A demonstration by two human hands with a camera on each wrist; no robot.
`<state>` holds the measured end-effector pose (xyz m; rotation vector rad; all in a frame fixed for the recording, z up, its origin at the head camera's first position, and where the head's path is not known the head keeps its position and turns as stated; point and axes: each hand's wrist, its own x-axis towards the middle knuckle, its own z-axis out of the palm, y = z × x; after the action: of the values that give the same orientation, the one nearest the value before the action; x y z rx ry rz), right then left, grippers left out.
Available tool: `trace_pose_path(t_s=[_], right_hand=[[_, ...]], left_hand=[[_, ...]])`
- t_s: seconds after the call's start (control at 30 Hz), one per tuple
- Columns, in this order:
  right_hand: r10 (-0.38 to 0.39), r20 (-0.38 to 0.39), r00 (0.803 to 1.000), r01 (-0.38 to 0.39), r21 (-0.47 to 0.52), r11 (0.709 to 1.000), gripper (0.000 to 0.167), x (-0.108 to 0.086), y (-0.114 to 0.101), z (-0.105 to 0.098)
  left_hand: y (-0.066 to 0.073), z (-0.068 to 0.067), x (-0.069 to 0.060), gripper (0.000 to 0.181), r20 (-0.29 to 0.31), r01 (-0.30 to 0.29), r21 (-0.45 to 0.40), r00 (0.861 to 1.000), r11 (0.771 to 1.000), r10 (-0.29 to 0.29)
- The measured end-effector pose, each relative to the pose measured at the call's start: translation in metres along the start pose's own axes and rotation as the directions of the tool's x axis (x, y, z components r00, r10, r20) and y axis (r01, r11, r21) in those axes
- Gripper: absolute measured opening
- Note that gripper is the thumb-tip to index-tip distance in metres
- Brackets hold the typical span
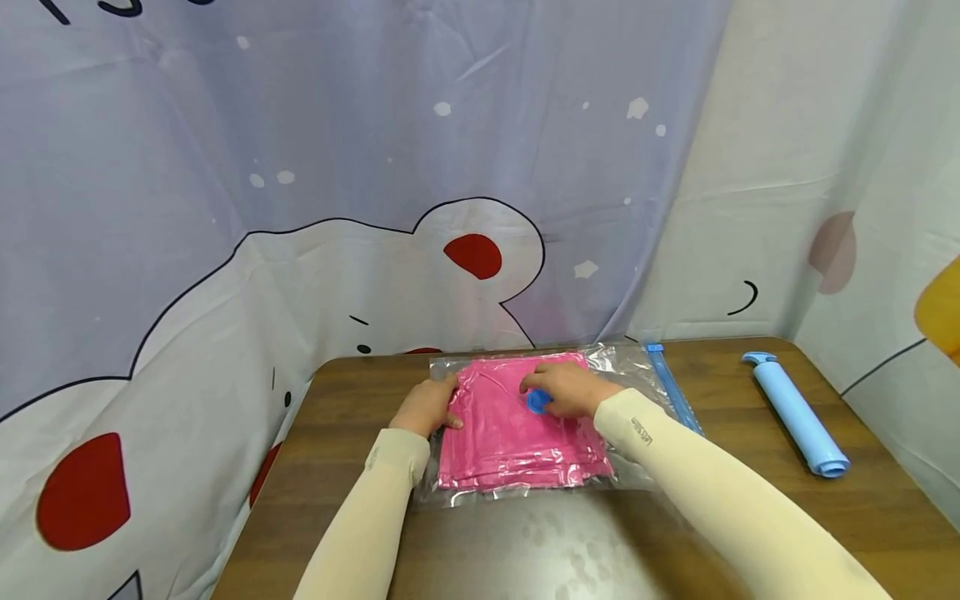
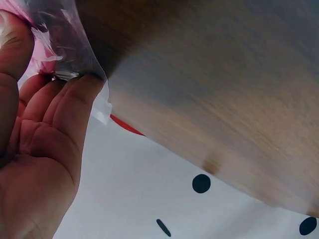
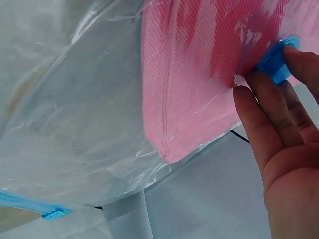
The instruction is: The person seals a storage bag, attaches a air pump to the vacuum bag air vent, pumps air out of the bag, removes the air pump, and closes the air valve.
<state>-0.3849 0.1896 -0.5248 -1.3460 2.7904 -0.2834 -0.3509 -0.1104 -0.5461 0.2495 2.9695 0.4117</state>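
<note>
A clear vacuum storage bag (image 1: 626,362) lies flat on the table with folded pink fabric (image 1: 495,433) inside. My right hand (image 1: 567,389) pinches the round blue valve cap (image 1: 537,402) on top of the bag. In the right wrist view, the thumb and fingers (image 3: 269,107) are on either side of the blue cap (image 3: 275,62). My left hand (image 1: 426,406) holds the bag's left edge beside the fabric. The left wrist view shows its fingers (image 2: 65,107) curled at the plastic edge (image 2: 92,59), the thumb nearer the pink fabric.
A light blue hand pump (image 1: 798,412) lies at the table's right side. The bag's blue zip strip (image 1: 675,392) runs along its right end, with a slider (image 1: 655,347) at the far corner. A printed curtain (image 1: 375,167) hangs behind the wooden table (image 1: 337,467).
</note>
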Motion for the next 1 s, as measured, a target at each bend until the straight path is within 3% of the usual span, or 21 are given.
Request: trace_pose_path(t_s=[0.27, 0.73, 1.0], right_hand=[[-0.056, -0.03, 0.998, 0.055, -0.029, 0.998, 0.028, -0.0011, 0.0037, 0.0027], [-0.016, -0.018, 1.0, 0.015, -0.034, 0.999, 0.029, 0.0001, 0.0002, -0.0003], [-0.063, 0.01, 0.998, 0.063, -0.017, 0.998, 0.028, 0.0013, 0.0047, -0.0012]], left_hand=[[-0.0008, 0.0019, 0.0023, 0.07, 0.009, 0.008, -0.016, 1.0, 1.0, -0.008], [-0.0009, 0.001, 0.0023, 0.068, 0.008, 0.004, -0.027, 1.0, 1.0, -0.004], [0.0, -0.0006, 0.0019, 0.068, 0.018, 0.012, -0.019, 1.0, 1.0, -0.012]])
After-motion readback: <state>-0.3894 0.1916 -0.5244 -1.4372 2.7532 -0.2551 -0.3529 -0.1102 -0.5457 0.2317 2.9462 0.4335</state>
